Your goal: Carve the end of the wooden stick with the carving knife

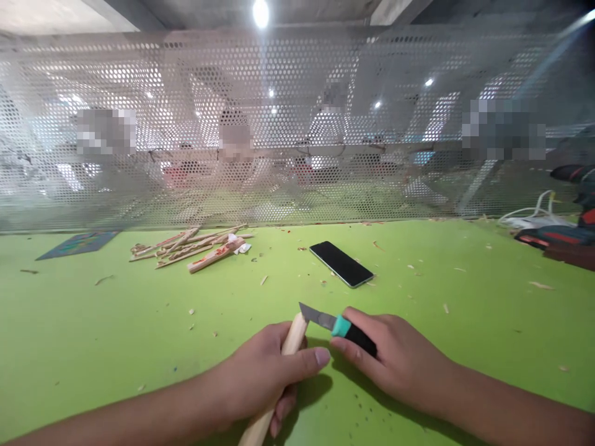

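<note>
My left hand (pixel 274 371) is wrapped round a pale wooden stick (pixel 294 337), which slants up and away from the bottom edge of the view. In my right hand (pixel 390 347) is a utility knife (pixel 356 337) with a black and teal handle. Its wide blade (pixel 318 317) points left and meets the stick's top end near the tip. My left thumb lies across the stick, below the blade. The lower part of the stick runs out of view.
A smartphone (pixel 341 264) lies beyond my hands on the green table (pixel 139 334). Carved wooden sticks (pixel 186 243) are piled at the back left, near a flat patterned sheet (pixel 78 244). A power drill (pixel 558 236) is at the right. Shavings are scattered about; a perforated screen (pixel 288 124) closes the back.
</note>
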`<state>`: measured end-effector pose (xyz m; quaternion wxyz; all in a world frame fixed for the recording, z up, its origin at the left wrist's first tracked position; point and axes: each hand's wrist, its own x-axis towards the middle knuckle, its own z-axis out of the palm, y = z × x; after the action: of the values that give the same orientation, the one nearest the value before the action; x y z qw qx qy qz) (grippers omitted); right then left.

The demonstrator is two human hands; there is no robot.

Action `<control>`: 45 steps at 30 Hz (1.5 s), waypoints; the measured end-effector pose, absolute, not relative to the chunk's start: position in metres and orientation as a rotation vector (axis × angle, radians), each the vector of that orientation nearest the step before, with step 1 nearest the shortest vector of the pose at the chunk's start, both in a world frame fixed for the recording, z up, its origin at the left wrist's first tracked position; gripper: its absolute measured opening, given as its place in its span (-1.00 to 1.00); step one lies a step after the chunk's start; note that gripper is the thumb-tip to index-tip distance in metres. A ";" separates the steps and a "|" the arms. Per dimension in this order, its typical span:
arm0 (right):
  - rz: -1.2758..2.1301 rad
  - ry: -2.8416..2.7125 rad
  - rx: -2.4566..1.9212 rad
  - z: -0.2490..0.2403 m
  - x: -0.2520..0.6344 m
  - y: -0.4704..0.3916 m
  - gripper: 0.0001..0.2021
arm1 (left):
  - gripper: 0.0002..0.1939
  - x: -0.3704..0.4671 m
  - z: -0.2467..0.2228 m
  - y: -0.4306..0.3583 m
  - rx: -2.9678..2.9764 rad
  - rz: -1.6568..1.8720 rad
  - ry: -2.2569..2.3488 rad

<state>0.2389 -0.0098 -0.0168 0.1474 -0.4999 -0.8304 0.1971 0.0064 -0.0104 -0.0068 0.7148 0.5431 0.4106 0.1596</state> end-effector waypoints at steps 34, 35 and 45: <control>0.609 -2.278 -1.426 -0.012 0.241 0.000 -0.51 | -0.52 0.006 -0.002 -0.015 1.200 0.292 0.874; 0.634 -2.277 -1.410 -0.012 0.242 -0.001 -0.52 | -0.51 0.005 -0.003 -0.013 1.173 0.272 0.828; 0.549 -2.562 -1.184 -0.016 0.243 -0.008 -0.56 | -0.49 0.005 -0.007 -0.008 1.089 0.243 0.686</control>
<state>0.2430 -0.0078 -0.0160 0.1328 -0.4082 -0.8832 0.1891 0.0050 -0.0077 -0.0069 0.7931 0.5063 0.3192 0.1132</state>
